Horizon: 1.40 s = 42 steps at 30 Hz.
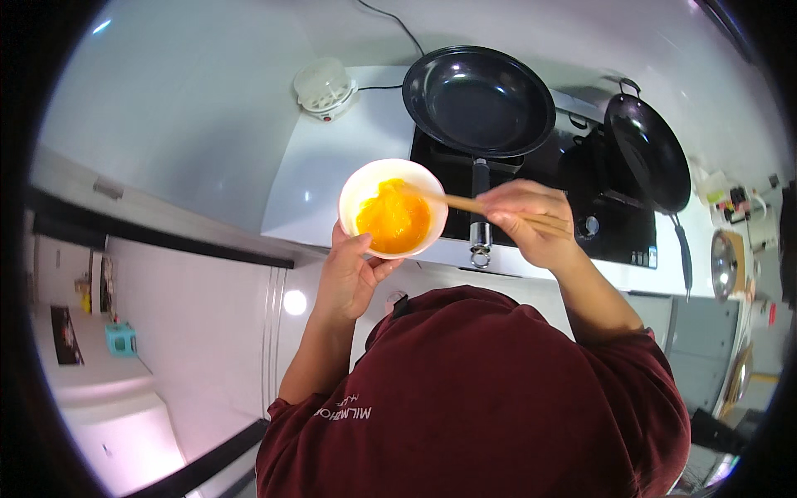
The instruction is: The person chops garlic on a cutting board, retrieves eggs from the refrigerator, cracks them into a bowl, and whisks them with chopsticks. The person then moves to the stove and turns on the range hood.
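Note:
My left hand (355, 274) holds a white bowl (350, 187) from below and at its near rim, with the thumb on the edge. Yellow-orange beaten egg (395, 221) lies in the bowl, whose opening faces the camera. My right hand (529, 218) grips wooden chopsticks (461, 202); their far ends are in the egg and blurred. A dark frying pan (479, 99) sits on the black cooktop (585, 233) beyond my hands, its handle (479, 187) pointing towards me, close to my right hand's fingers.
A second dark pan (647, 149) stands at the cooktop's right. A small white egg cooker (325, 90) with a clear lid and a black cord is at the counter's back left. A glass lid (723, 264) lies farther right. The white counter's edge (299, 238) runs before me.

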{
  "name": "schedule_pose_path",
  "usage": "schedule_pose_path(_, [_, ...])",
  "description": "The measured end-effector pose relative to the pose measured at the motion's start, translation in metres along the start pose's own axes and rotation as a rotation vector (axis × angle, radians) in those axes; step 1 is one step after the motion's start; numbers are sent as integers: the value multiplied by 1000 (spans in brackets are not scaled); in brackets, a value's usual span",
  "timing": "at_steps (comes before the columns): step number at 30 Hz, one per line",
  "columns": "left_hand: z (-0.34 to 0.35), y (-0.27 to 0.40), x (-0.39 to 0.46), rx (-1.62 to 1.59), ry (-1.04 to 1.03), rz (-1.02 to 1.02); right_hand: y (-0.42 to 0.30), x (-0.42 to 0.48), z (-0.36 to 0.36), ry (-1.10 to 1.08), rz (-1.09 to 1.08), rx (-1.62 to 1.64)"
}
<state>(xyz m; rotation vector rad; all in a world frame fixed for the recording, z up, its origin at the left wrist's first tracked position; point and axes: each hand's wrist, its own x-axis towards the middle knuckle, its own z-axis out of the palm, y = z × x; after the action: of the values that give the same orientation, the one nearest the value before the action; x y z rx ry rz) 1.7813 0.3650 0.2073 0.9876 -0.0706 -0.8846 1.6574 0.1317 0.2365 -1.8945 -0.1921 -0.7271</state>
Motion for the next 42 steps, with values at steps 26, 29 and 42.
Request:
schedule_pose_path(26, [-115,74,59,92,-218,-240,5,9,141,246,58,-310])
schedule_pose_path(29, [-123,71,60,109,-202,-254,1,8,142,84,114,-39])
schedule_pose_path(42, [-133,67,59,55,-195,-276,-3,1,160,325,361,-153])
